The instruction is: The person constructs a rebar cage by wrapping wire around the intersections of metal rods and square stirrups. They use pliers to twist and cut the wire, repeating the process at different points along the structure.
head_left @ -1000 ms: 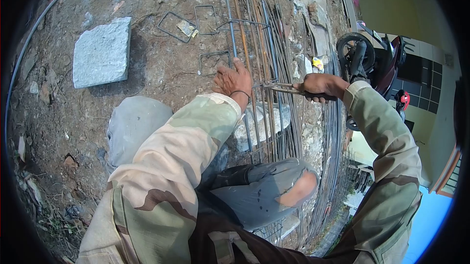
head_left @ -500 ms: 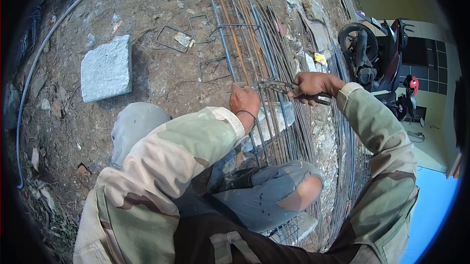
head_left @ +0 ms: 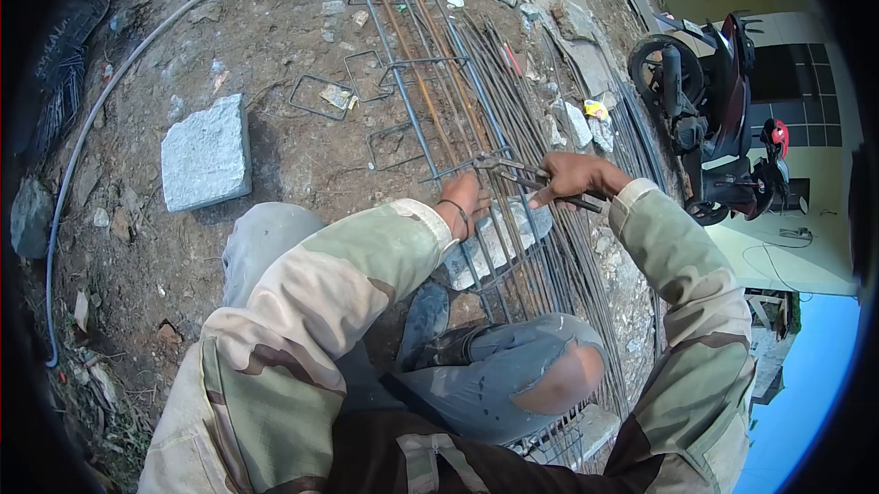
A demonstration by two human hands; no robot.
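A long rebar cage [head_left: 427,61] of straight bars and square stirrups runs away from me, some bars rusty. My left hand [head_left: 464,194] is closed at its left side, fingers curled on the cage beside a stirrup; the fingertips are partly hidden. In my right hand [head_left: 575,175] are the handles of a pair of pincers [head_left: 513,167]. The pincers' jaws meet the cage near a stirrup, just right of my left hand. Whether the jaws grip tie wire is too small to tell. A pale stone block [head_left: 494,242] lies under the near bars.
Loose stirrups [head_left: 316,109] lie on the dirt left of the cage. Farther left are a concrete block [head_left: 206,155] and a grey hose [head_left: 119,82]. Bundled rods [head_left: 572,260] run along the right. A motorbike [head_left: 723,109] is parked by the building.
The pincers have swung slightly, their handles now angling lower to the right. My left hand has turned and shifted a little right. The camera view has also shifted.
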